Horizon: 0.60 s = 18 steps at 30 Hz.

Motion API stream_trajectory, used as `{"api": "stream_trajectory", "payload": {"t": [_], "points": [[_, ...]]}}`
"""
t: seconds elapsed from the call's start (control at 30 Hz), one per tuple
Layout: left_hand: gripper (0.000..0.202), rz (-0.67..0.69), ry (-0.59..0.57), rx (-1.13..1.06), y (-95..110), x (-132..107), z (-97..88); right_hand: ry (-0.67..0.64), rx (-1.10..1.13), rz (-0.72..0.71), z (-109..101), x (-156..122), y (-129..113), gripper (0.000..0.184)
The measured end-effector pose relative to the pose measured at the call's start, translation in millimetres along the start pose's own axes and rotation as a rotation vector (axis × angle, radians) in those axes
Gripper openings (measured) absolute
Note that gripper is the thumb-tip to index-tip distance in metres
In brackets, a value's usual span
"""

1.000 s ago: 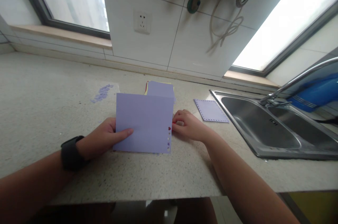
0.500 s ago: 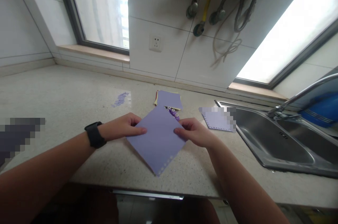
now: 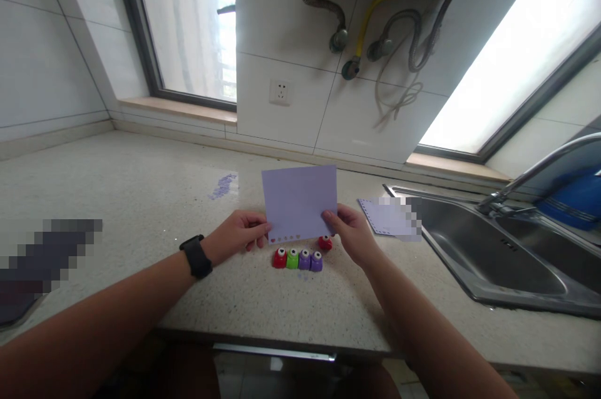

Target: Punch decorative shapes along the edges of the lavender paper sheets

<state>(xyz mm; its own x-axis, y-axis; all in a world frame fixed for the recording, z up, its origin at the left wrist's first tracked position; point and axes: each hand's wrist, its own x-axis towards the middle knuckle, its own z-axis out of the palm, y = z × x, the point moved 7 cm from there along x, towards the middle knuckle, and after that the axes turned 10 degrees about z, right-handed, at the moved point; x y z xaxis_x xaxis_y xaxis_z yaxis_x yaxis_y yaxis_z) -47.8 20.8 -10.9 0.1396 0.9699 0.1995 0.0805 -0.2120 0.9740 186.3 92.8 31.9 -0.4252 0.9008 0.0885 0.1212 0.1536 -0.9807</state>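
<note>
A pale speckled counter (image 3: 141, 186) filled my feed's lower half, where I counted four small punches (image 3: 303, 259) lined up below centre, a red punch (image 3: 325, 243) just beyond their right end. Purple scraps (image 3: 224, 186) lay left of centre, a hole-edged purple sheet (image 3: 375, 217) right, a dark, pixelated object (image 3: 42, 267) far left.

Punch row (image 3: 304, 260) on ctr-top (image 3: 235, 305), in front of sheet (image 3: 300, 202); card (image 3: 379, 218) L of sink (image 3: 474, 245).
</note>
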Motion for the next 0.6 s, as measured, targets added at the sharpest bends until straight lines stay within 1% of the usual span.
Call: {"api": "stream_trajectory", "payload": {"t": [0.13,0.33,0.6], "points": [[0.030,-0.003,0.041,0.023,-3,-1,0.1,-0.002,-0.012,0.019,0,3,9,0.029],[0.029,0.007,0.054,0.040,-6,-3,0.5,0.013,-0.048,0.039,-5,9,27,0.032],[0.027,0.034,0.055,0.054,-5,-4,1.3,0.007,-0.023,0.029,-7,9,29,0.029]]}}
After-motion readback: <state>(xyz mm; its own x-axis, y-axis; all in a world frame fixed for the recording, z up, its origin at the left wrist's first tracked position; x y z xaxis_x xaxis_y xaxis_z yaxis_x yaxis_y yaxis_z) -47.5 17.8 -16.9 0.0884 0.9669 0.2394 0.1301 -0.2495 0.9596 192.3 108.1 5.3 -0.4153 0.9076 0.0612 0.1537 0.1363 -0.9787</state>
